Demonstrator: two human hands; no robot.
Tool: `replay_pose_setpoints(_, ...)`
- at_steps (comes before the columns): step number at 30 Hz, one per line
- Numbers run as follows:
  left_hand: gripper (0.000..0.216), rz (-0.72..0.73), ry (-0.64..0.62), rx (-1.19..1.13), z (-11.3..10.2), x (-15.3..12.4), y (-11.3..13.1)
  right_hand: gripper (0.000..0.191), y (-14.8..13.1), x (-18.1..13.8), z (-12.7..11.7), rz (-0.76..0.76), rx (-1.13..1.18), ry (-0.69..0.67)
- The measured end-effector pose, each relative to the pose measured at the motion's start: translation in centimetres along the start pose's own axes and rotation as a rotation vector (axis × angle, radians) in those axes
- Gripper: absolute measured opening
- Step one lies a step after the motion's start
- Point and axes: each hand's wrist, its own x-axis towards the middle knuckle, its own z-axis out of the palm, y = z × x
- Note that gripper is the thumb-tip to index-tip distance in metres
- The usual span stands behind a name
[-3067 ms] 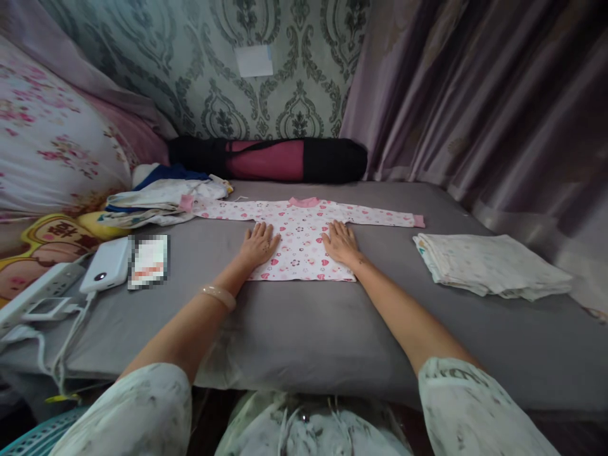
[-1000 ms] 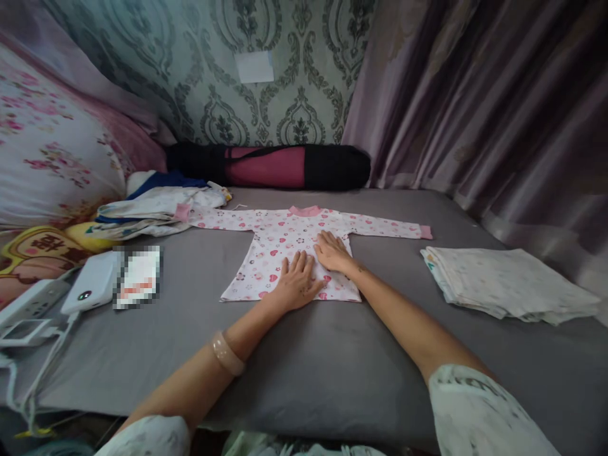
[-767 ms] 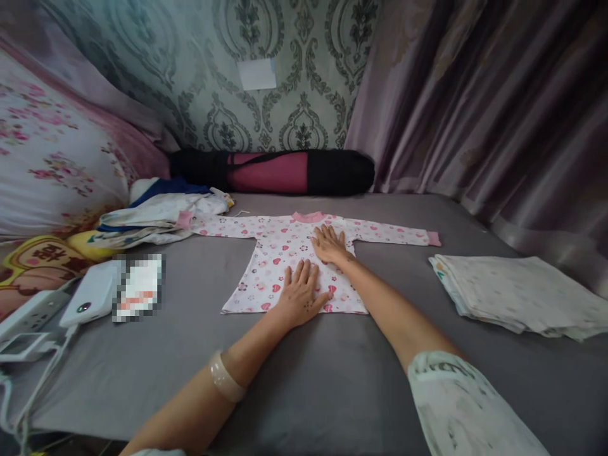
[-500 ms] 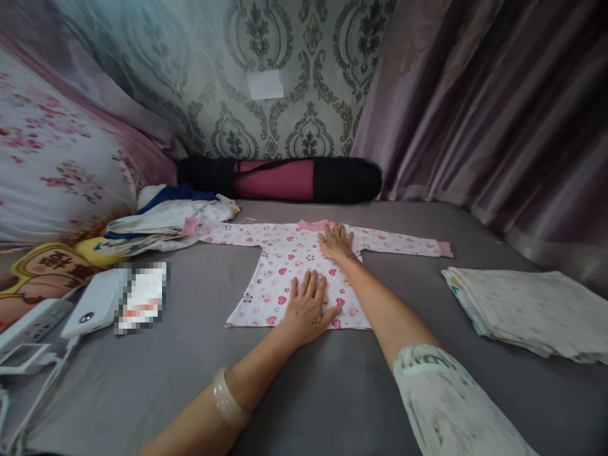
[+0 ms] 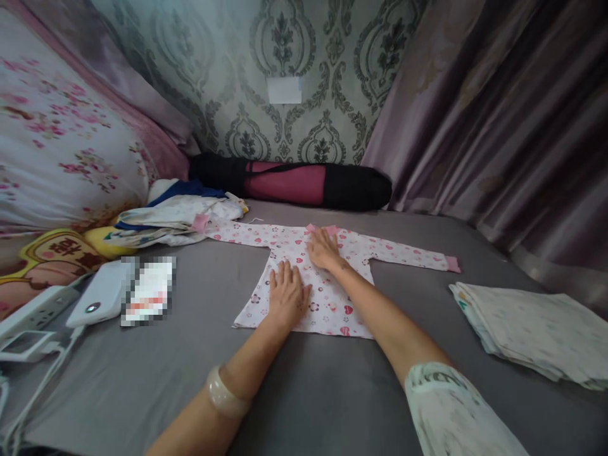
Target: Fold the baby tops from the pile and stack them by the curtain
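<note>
A white long-sleeved child's shirt with pink hearts and flowers lies spread on the grey sheet, both sleeves stretched out sideways. Its collar and cuffs are pink. My left hand rests on the lower left part of the shirt front, fingers extended. Just below the collar, my right hand lies on the upper front with its fingers outstretched. Neither hand grips the cloth. The left cuff touches a pile of clothes.
Folded pale cloth lies at the right. To the left are a white power bank with cables, a power strip and a yellow cushion. A black and maroon rolled bag lies along the patterned wall; curtains hang at right.
My left hand has slid left and a little up over the shirt front. My right hand has shifted slightly left below the collar. The view has turned a little left.
</note>
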Motion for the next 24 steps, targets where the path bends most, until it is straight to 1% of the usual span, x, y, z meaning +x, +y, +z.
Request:
replay_pose_setpoints(1,0.064,-0.02,-0.013,0.007,0.1,0.1,-0.3,0.06,-1.1,0.0,0.4,-0.059,0.011,-0.032)
replay_pose_setpoints(3,0.071,-0.039,-0.046,0.006,0.4,0.1,-0.7,0.062,-2.7,0.4,1.1,-0.119,0.032,-0.083)
replay_pose_setpoints(5,0.077,-0.049,-0.074,-0.005,0.7,0.1,-0.8,0.064,-3.6,1.2,1.5,-0.118,0.042,-0.096)
replay_pose_setpoints(7,0.081,-0.059,-0.09,-0.011,0.9,0.0,-0.7,0.065,-3.9,2.3,1.6,-0.094,0.041,-0.083)
replay_pose_setpoints(10,0.085,-0.068,-0.123,-0.011,0.9,0.0,-0.7,0.063,-3.6,3.4,1.6,-0.07,0.023,-0.031)
replay_pose_setpoints(14,0.091,-0.081,-0.192,0.008,0.4,0.0,-0.5,0.062,-3.3,3.8,2.2,-0.065,0.045,0.033)
replay_pose_setpoints(16,0.09,-0.094,-0.216,0.033,0.0,0.1,-0.3,0.061,-3.4,3.9,2.6,-0.062,0.075,0.046)
replay_pose_setpoints(18,0.087,-0.108,-0.239,0.058,-0.3,0.1,-0.1,0.059,-3.3,4.0,2.5,-0.065,0.123,0.023)
replay_pose_setpoints(21,0.084,-0.112,-0.257,0.076,-0.7,0.1,0.0,0.06,-2.7,4.0,1.3,-0.074,0.261,-0.042)
replay_pose_setpoints(22,0.084,-0.112,-0.257,0.077,-0.8,0.0,0.0,0.061,-2.1,3.7,0.7,-0.073,0.311,-0.046)
replay_pose_setpoints(24,0.083,-0.113,-0.248,0.079,-0.9,0.0,0.0,0.061,-0.4,2.6,-0.6,-0.043,0.372,-0.003)
